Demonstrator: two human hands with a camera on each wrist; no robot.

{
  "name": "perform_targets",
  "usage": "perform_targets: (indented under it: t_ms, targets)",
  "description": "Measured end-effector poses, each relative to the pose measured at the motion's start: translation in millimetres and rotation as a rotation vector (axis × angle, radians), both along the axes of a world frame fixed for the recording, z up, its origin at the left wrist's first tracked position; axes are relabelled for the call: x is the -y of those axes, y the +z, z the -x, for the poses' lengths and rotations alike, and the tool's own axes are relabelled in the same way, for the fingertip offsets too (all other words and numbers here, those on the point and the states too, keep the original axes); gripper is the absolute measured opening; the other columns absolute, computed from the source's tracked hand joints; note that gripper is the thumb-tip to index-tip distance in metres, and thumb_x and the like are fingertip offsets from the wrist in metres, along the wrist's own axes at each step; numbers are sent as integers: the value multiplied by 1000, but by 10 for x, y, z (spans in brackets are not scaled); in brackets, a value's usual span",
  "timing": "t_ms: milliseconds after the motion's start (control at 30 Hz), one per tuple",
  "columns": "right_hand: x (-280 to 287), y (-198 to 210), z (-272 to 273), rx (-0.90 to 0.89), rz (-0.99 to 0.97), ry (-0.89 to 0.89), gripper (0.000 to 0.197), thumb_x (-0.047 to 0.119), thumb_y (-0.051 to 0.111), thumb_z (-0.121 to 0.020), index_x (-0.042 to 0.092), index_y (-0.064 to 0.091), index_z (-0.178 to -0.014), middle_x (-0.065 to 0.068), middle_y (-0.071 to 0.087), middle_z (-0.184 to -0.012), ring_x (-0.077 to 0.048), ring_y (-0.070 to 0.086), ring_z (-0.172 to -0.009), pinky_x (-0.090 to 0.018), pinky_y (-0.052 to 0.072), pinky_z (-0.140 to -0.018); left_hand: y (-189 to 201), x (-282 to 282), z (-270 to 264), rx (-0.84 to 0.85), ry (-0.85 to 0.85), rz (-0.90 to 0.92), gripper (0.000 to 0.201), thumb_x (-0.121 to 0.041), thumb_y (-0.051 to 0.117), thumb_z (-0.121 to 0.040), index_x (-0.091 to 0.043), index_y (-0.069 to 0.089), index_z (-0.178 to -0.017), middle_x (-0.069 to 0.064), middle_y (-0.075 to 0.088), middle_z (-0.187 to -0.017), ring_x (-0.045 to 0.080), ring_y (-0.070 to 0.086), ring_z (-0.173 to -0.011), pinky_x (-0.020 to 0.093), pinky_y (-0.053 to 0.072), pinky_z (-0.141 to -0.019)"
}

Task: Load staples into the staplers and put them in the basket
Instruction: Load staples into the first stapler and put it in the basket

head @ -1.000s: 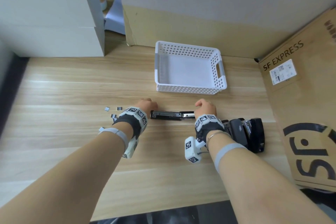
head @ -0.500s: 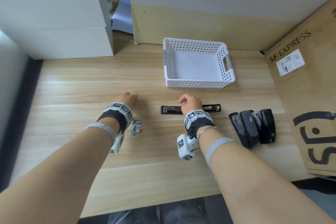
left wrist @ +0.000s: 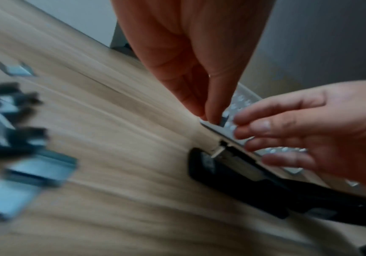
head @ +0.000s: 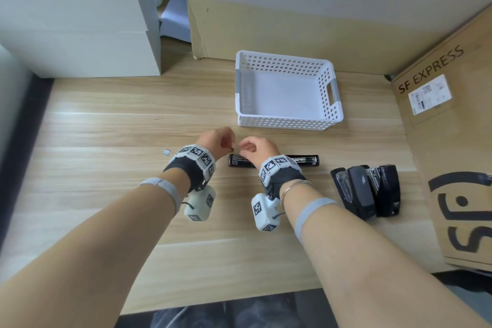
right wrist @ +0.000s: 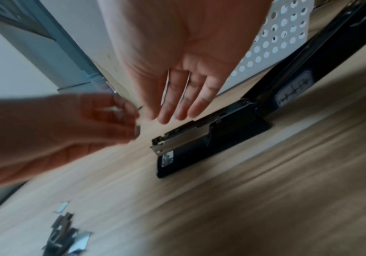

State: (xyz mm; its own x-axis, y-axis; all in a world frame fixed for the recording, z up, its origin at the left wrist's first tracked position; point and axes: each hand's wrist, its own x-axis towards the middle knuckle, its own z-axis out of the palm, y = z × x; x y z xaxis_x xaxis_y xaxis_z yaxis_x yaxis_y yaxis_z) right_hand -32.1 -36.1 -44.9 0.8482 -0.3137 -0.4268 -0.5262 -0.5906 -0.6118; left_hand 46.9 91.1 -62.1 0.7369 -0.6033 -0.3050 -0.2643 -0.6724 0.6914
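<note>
A black stapler [head: 303, 160] lies opened flat on the wooden table, its metal staple channel [right wrist: 182, 136] facing up. My left hand [head: 229, 147] hovers just above the stapler's left end and pinches a short staple strip [left wrist: 223, 119] between thumb and fingertips. My right hand [head: 243, 146] is right beside it, fingers [right wrist: 173, 110] straight and holding nothing, reaching toward the strip. Whether they touch it is unclear. The white perforated basket [head: 288, 122] stands empty behind the stapler. Loose staple strips [right wrist: 65, 239] lie in a heap to the left.
Closed black staplers [head: 359, 192] lie side by side to the right of the open one. A cardboard box [head: 452, 154] walls the table's right side. White boxes [head: 80, 34] stand at the back left. One stray staple piece [head: 166, 152] lies left of my left wrist.
My left hand came from the staple heap on the left over to the stapler's left end, carrying a staple strip. My right hand lifted off the stapler and turned toward the left hand.
</note>
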Motion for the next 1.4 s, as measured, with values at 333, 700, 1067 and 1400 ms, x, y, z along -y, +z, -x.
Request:
perform_targets:
  t_ms: [333,700,1067,1400]
  targets:
    - [231,48,26,30,-144,-117,22,17,75,-79,15,73,-101,-6,74,-100,-10,61,-84,-19,43,-77,55,321,106,-93,78,140,25,-2,66,-76,-17,47,-84,-9,47,-62,20,50,-70,27,44,-68]
    - [281,-3,81,-209,240,187,17,14,69,-84,13,73,-101,-5,73,-104,-22,67,-98,-24,51,-81,-42,162,147,-45,-115,-183,24,-19,68,-80,-10,65,-103,10,67,-108,25,63,-99,30,47,-85]
    - [209,-62,41,-248,306,283,17,18,67,-86,15,70,-102,-7,69,-108,-26,64,-101,-23,44,-73,-101,161,208,-35,-80,-196,23,-20,67,-81,-9,65,-100,12,66,-107,26,60,-99,32,47,-84]
    - [236,-44,36,-258,284,312,30,22,70,-84,14,68,-114,-4,71,-111,-22,64,-106,-29,52,-92,-94,165,207,-54,-76,-191,22,-20,67,-81,-9,65,-100,11,66,-107,23,60,-95,27,43,-79]
